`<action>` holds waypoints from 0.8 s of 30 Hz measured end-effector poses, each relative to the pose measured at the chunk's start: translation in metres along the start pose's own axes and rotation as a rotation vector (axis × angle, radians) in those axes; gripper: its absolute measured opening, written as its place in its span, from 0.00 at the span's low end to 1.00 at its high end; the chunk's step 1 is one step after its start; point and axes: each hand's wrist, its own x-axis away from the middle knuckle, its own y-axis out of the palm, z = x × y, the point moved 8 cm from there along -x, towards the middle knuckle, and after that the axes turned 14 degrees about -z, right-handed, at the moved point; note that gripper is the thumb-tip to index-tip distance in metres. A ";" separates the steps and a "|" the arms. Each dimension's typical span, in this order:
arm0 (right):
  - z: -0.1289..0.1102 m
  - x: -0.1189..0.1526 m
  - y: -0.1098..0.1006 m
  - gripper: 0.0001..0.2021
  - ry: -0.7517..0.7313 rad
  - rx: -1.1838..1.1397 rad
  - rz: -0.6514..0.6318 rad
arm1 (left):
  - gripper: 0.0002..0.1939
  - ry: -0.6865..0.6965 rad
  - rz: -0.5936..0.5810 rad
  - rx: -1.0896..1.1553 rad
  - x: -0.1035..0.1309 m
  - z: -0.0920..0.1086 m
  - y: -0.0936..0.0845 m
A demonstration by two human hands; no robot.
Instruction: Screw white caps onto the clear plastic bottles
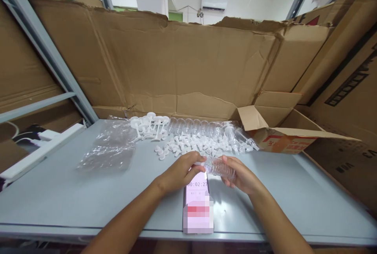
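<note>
Clear plastic bottle (220,166), small and ribbed, lies roughly horizontal btwn both hands, just above the phone (198,203) near the table's front edge; its long axis runs left-right w/ a slight tilt, neck end pointing left, base end right. Right hand (240,175) wraps the body from the right and underneath, fingers curled closed around it, so that hand carries the bottle. Left hand (184,169) meets it at the neck end: fingertips pinched narrow on a small white cap (200,163) right at the mouth; can't tell if the cap is seated or only touching. So the cap sits directly left of the bottle, in line w/ its axis, and the left hand is the nearer one to it. Phone lies flat under the hands, screen up, showing a timer readout. Grey table (73,199) is smooth and matte. Behind the hands, a scatter of loose white caps (188,144), a row of more clear bottles (194,126) on their sides, and a cluster of white stemmed plastic pieces (149,126) to the left. Crinkled clear plastic bag (110,148) lies further left. Open cardboard box (282,136) sits at the right; tall cardboard sheets (176,61) wall off the back and sides, metal rack posts (47,45) at left.
</note>
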 end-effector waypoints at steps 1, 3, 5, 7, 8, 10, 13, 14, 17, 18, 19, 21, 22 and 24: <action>0.000 0.000 0.000 0.18 0.003 -0.015 -0.004 | 0.08 -0.007 0.005 0.008 0.000 -0.001 0.000; -0.004 0.000 -0.002 0.17 -0.043 0.026 0.021 | 0.09 -0.074 0.038 0.091 0.000 -0.008 -0.001; -0.013 0.002 -0.005 0.16 -0.123 0.175 0.100 | 0.10 -0.173 0.061 0.258 -0.001 -0.021 0.000; -0.025 0.006 -0.006 0.15 -0.219 0.424 0.204 | 0.12 -0.258 0.044 0.442 -0.002 -0.032 0.006; -0.032 0.009 -0.005 0.15 -0.272 0.564 0.247 | 0.12 -0.287 0.034 0.521 -0.002 -0.036 0.009; -0.042 0.014 0.003 0.15 -0.376 0.819 0.284 | 0.13 -0.322 0.022 0.638 -0.003 -0.042 0.013; -0.047 0.019 0.015 0.16 -0.499 1.050 0.264 | 0.13 -0.330 0.030 0.756 -0.003 -0.045 0.014; -0.048 0.020 0.017 0.17 -0.528 1.093 0.252 | 0.13 -0.331 0.030 0.784 -0.003 -0.045 0.014; -0.048 0.022 0.021 0.19 -0.597 1.178 0.236 | 0.14 -0.334 0.039 0.827 -0.003 -0.045 0.013; -0.048 0.022 0.022 0.19 -0.615 1.205 0.234 | 0.13 -0.335 0.039 0.831 -0.003 -0.045 0.012; -0.048 0.022 0.023 0.19 -0.634 1.234 0.232 | 0.13 -0.337 0.037 0.831 -0.003 -0.045 0.012; -0.048 0.023 0.027 0.20 -0.680 1.300 0.219 | 0.13 -0.341 0.021 0.830 -0.003 -0.045 0.013; -0.049 0.024 0.029 0.21 -0.705 1.331 0.206 | 0.13 -0.337 0.016 0.829 -0.003 -0.045 0.013; -0.050 0.026 0.030 0.21 -0.739 1.355 0.188 | 0.13 -0.308 0.021 0.820 -0.003 -0.043 0.012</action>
